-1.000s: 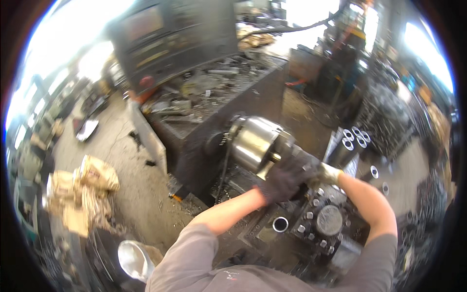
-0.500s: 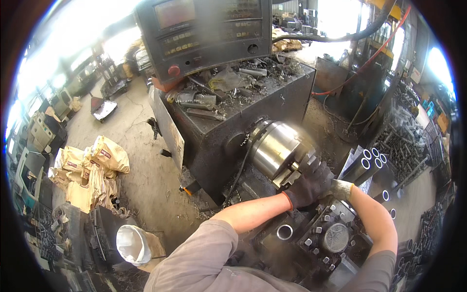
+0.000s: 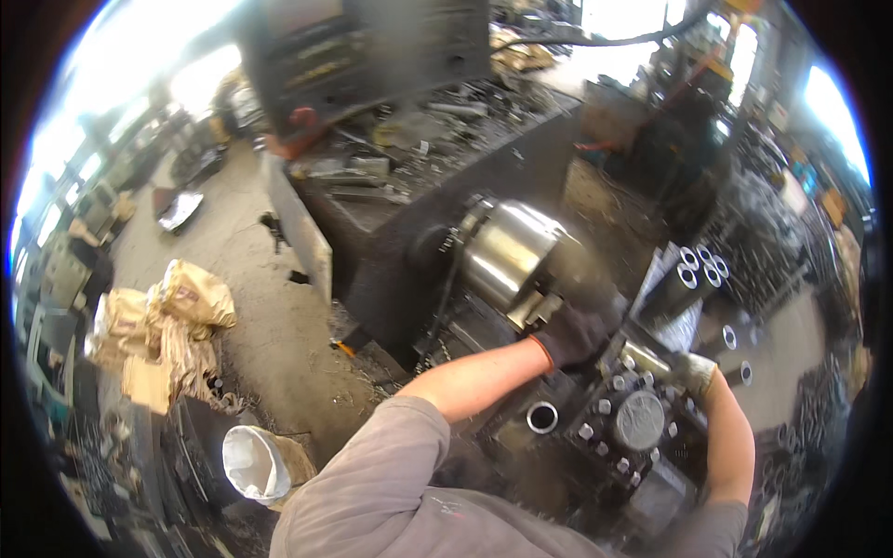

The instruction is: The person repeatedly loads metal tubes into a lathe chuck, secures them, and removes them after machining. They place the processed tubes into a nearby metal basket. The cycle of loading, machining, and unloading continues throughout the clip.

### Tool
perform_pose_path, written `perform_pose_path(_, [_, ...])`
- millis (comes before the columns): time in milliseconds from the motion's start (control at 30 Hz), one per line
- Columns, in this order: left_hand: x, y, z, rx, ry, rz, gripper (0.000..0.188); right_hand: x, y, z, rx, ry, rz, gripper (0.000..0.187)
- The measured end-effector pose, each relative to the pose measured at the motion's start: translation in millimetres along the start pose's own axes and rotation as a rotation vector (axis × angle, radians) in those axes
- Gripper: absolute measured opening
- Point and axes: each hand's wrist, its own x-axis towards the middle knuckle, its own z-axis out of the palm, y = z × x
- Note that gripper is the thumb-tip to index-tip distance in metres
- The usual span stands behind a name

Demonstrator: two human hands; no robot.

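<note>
My left hand [image 3: 579,335], in a dark glove with an orange cuff, reaches to the front of a shiny lathe chuck [image 3: 512,253], close by its jaws [image 3: 535,310]. Its fingers are blurred and partly hidden, so their grip does not show. My right hand [image 3: 693,374], in a pale, soiled glove, is over the far right side of the bolted tool post [image 3: 639,420]. Motion smears its fingers. A short shiny cylindrical piece [image 3: 644,359] lies between the hands; whether either one touches it I cannot make out. An open-ended metal tube [image 3: 542,418] is left of the tool post.
Several metal tubes [image 3: 688,275] stand bundled beyond my right hand. Metal chips and tools cover the headstock top [image 3: 409,139] below a control panel [image 3: 363,56]. Paper sacks [image 3: 191,298] and a lined bin [image 3: 256,462] stand on the left floor.
My right hand has moved right, away from my left hand, to the tool post's far right side. The left hand stays by the chuck jaws. The whole view has shifted slightly.
</note>
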Motion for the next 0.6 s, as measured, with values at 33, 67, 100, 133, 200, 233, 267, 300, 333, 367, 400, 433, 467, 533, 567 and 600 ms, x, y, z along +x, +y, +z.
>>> perform_pose_path(33, [2.8, 0.8, -3.7, -0.102, 0.031, -0.025, 0.045, -2.2, 3.9, 9.4, 0.053, 0.177, -0.126, 0.064])
perform_pose_path(67, [2.7, -1.5, -13.5, -0.193, -0.157, -0.089, 0.04, -1.0, 9.0, 24.8, 0.097, 0.349, -0.186, 0.055])
perform_pose_path(100, [3.6, -2.1, -25.1, -0.263, -0.3, -0.121, 0.035, -8.0, 18.0, 42.4, 0.101, 0.477, -0.12, 0.046])
perform_pose_path(133, [3.0, -0.2, -37.5, -0.35, -0.451, -0.228, 0.03, -11.2, 20.4, 59.5, -0.136, 0.524, 0.014, 0.035])
perform_pose_path(200, [-9.8, -1.3, -81.4, -0.334, -0.192, -0.167, 0.055, -14.6, 14.9, 78.1, -0.133, 0.642, 0.018, 0.026])
perform_pose_path(233, [-14.1, -5.2, -105.7, -0.388, -0.099, -0.147, 0.058, -23.1, 12.1, 76.6, -0.12, 0.686, 0.071, 0.029])
perform_pose_path(267, [-27.8, -0.7, -133.0, -0.471, -0.052, -0.233, 0.06, -25.8, -1.3, 77.1, -0.08, 0.705, 0.062, 0.032])
perform_pose_path(300, [-42.1, 2.9, -159.1, -0.714, -0.06, -0.329, 0.062, -34.1, -12.5, 69.8, -0.055, 0.701, 0.07, 0.036])
perform_pose_path(333, [-57.5, 16.3, -172.1, -0.866, -0.1, -0.431, 0.062, -47.1, -22.9, 56.1, -0.048, 0.746, 0.07, 0.04])
perform_pose_path(367, [-73.5, 28.8, -184.5, -0.854, -0.225, -0.559, 0.061, -56.7, -36.2, 38.7, 0.011, 0.709, 0.18, 0.044])
perform_pose_path(400, [-87.7, 47.9, -179.1, -0.706, -0.334, -0.606, 0.06, -66.4, -48.4, 22.9, 0.019, 0.749, 0.164, 0.041])
perform_pose_path(433, [-97.1, 57.2, -166.2, -0.591, -0.391, -0.576, 0.06, -70.4, -60.8, 5.8, 0.107, 0.725, 0.131, 0.039])
perform_pose_path(467, [-107.2, 67.0, -153.8, -0.545, -0.549, -0.632, 0.059, -74.6, -72.2, -9.9, 0.187, 0.778, 0.064, 0.037])
perform_pose_path(533, [-116.5, 68.9, -129.0, -0.502, -0.687, -0.529, 0.06, -82.1, -95.9, -34.0, 0.331, 0.821, -0.117, 0.035])
perform_pose_path(567, [-115.7, 68.0, -123.0, -0.684, -0.605, -0.73, 0.06, -91.5, -108.1, -41.9, 0.4, 0.852, -0.254, 0.034])
perform_pose_path(600, [-109.2, 64.8, -119.8, -0.858, -0.484, -0.901, 0.059, -98.3, -122.4, -50.5, 0.417, 0.862, -0.3, 0.033])
